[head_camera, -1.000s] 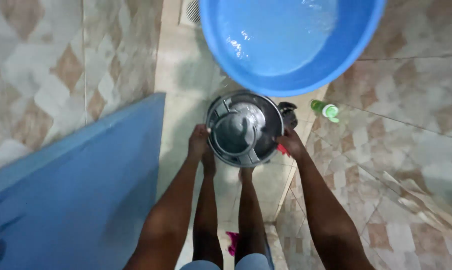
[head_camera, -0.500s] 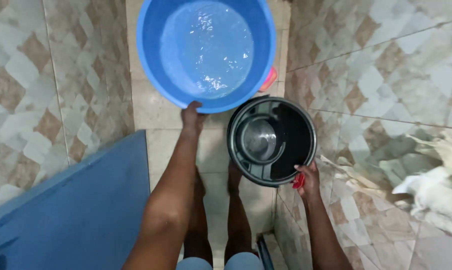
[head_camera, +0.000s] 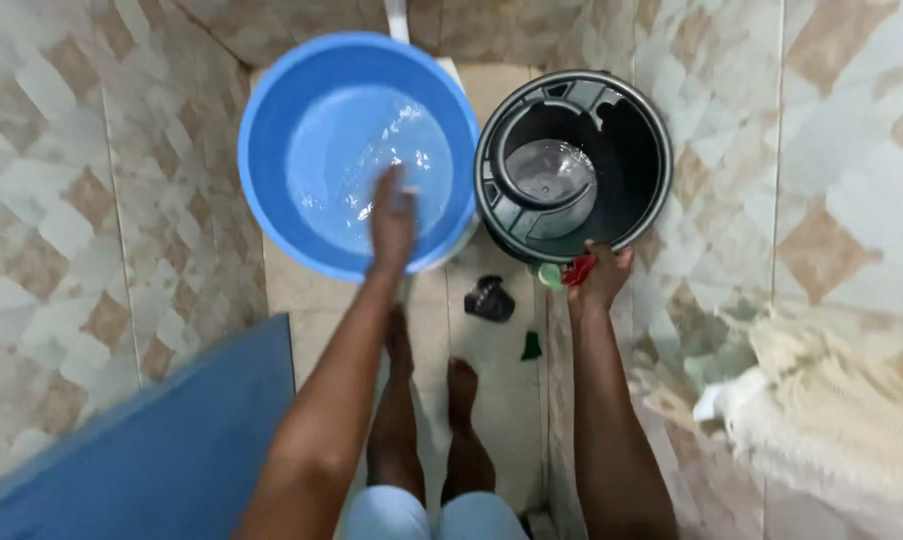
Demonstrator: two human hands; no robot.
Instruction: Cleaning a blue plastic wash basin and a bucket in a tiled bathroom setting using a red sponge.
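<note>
Our left hand [head_camera: 393, 215] dips, fingers loose, into the round blue tub [head_camera: 272, 140] of water. Our right hand [head_camera: 604, 275] grips the black bucket [head_camera: 644, 150], which holds a little water.

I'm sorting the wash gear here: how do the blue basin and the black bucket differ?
The blue basin is plain and smooth inside; the black bucket has a moulded insert with a round well. The basin looks wider than the bucket. The left hand reaches into the basin; the right hand grips the bucket's rim. Both are round, stand upright on the tiled floor and hold a little water.
</note>
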